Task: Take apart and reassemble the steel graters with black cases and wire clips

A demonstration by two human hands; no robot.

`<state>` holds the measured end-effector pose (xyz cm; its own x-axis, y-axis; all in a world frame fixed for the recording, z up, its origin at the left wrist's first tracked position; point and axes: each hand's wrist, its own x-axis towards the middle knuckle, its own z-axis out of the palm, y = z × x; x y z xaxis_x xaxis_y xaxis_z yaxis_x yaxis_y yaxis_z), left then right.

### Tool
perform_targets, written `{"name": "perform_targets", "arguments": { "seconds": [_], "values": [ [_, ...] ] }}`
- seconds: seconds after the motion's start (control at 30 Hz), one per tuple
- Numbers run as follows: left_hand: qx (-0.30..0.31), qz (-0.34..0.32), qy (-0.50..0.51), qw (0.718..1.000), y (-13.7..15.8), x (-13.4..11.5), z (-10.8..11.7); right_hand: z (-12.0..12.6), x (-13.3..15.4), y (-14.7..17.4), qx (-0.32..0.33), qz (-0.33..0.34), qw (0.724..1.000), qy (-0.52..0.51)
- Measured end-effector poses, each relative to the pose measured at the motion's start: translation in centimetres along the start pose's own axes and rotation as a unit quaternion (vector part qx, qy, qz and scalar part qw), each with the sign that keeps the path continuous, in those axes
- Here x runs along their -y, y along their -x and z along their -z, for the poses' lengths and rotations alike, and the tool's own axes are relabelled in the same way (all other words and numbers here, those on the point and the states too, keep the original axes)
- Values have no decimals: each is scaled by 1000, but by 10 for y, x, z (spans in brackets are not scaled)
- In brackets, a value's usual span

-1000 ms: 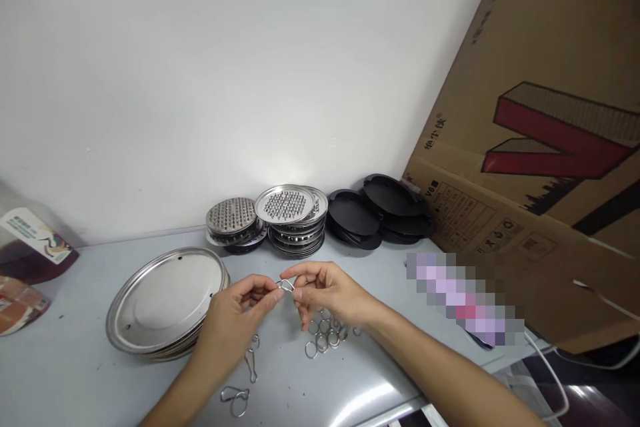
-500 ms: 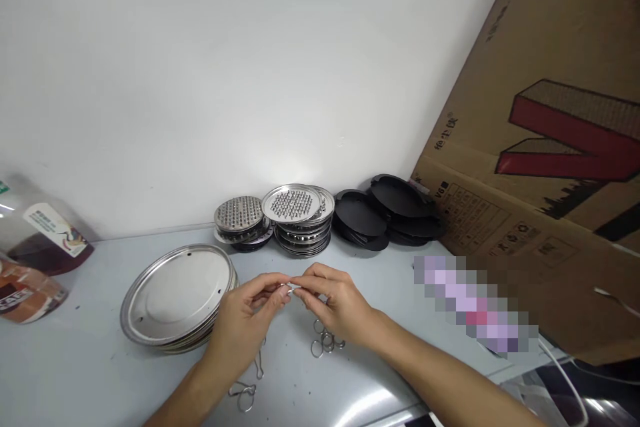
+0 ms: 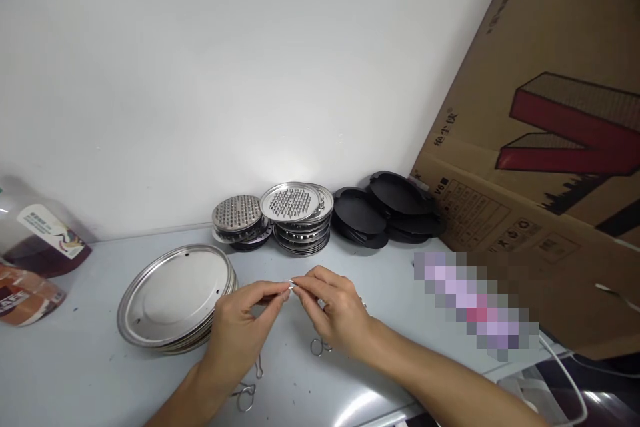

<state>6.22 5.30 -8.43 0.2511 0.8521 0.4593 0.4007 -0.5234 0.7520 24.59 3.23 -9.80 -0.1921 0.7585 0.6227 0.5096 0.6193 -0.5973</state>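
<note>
A small shiny metal ring (image 3: 289, 285) is pinched between both hands above the table. My left hand (image 3: 249, 313) grips its left side with thumb and forefinger; my right hand (image 3: 333, 300) closes on its right side. Fingertips cover most of the ring. Below my right hand lie loose metal rings (image 3: 316, 347), partly hidden by that hand. Near my left wrist are bent wire pieces with loops (image 3: 245, 398), partly covered by the arm. Just left of my left hand stands a stack of round metal plates (image 3: 175, 293).
Along the wall stand stacked grater discs (image 3: 237, 213), more grater discs (image 3: 293, 203) and black round trays (image 3: 360, 213). A large cardboard box (image 3: 500, 213) leans at the right, with a blurred-out purple object (image 3: 465, 300) before it. Bottles (image 3: 45, 240) stand far left.
The fingers have shifted slightly around the ring, and my left fingers are straighter. My right hand covers more of the loose rings below it. The view has tilted slightly.
</note>
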Motion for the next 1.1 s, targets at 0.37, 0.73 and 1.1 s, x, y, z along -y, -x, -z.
{"name": "perform_targets", "arguments": {
  "seconds": [0.37,0.73,1.1],
  "values": [
    [-59,-112,-47,991,3,3,-7,-9,12,-3,-40,-85,995,-25],
    [62,-51,-19,997,-6,4,6,10,-13,-21,135,-393,741,-527],
    [52,-65,-20,996,-3,12,4,-2,-5,-18,53,-419,713,-559]
  ]
}}
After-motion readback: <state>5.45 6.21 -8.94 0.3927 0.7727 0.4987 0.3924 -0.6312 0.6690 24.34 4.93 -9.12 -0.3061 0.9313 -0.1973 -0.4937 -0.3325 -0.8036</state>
